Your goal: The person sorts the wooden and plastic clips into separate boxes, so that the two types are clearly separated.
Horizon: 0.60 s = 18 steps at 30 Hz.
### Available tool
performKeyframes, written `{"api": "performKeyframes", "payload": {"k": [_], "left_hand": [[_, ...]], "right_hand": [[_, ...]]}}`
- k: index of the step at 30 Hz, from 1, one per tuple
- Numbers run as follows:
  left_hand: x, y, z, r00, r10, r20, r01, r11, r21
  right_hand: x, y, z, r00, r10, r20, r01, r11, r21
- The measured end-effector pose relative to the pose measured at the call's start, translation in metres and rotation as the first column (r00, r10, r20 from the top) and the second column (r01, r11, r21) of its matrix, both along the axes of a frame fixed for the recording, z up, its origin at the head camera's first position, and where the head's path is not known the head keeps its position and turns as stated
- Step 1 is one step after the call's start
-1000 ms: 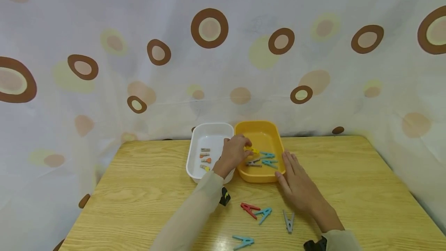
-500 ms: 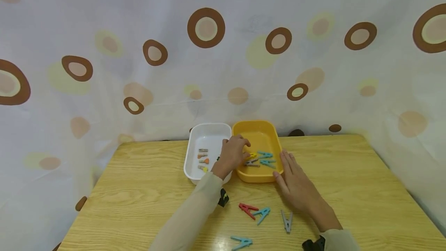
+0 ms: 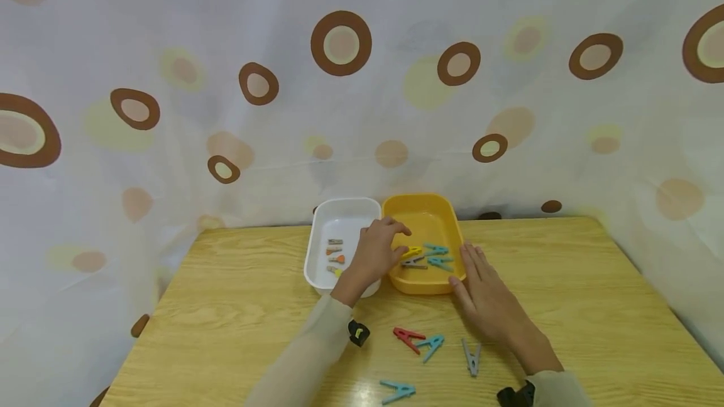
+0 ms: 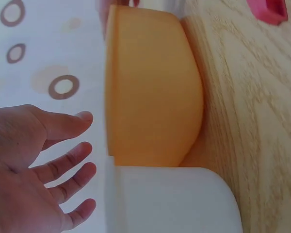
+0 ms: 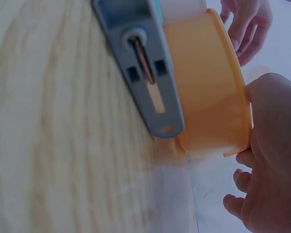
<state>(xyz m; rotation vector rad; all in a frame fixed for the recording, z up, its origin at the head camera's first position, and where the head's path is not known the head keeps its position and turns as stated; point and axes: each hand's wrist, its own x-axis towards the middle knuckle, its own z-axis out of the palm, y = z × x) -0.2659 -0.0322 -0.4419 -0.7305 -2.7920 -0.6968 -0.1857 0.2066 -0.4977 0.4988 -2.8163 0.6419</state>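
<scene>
Yellow clothespin (image 3: 412,251) lies in the orange tray (image 3: 427,284), just off your left hand (image 3: 378,254), whose fingers (image 4: 70,164) are spread loose and hold nothing. Your right hand (image 3: 485,294) rests flat, fingers straight, against the tray's right wall. Red (image 3: 408,336), blue (image 3: 430,345) and grey (image 3: 471,357) pins lie nearer you on the surface (image 3: 565,306).

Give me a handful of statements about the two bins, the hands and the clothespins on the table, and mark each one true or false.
1. The yellow bin stands to the right of the white bin, side by side. True.
2. The left hand grips a red clothespin. False: its fingers are spread and hold nothing, above the bins.
3. The right hand lies flat against the yellow bin's right side. True.
4. The red clothespin lies inside the white bin. False: it lies on the table, in front of the bins.
5. The yellow bin is empty. False: the yellow clothespin and others lie in it.
</scene>
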Motion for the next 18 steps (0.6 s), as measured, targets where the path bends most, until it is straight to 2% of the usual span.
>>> {"api": "performKeyframes", "payload": {"k": [4,10,14,18], "left_hand": [[0.011,-0.007,0.003,0.999,-0.028,-0.042,0.029,0.999,0.037],[0.034,-0.02,0.007,0.995,-0.074,-0.06,0.081,0.989,0.122],[0.051,-0.029,0.011,0.991,-0.107,-0.078,0.12,0.974,0.192],[0.065,-0.036,0.014,0.987,-0.146,-0.067,0.158,0.953,0.259]], "right_hand": [[-0.004,0.002,-0.001,1.0,0.009,0.011,-0.009,1.0,0.006],[-0.004,0.003,0.003,0.999,0.017,0.043,-0.018,1.0,0.013],[-0.005,0.004,0.003,0.999,0.023,0.043,-0.023,1.0,0.008],[-0.006,0.005,0.002,0.999,0.025,0.044,-0.025,1.0,0.004]]}}
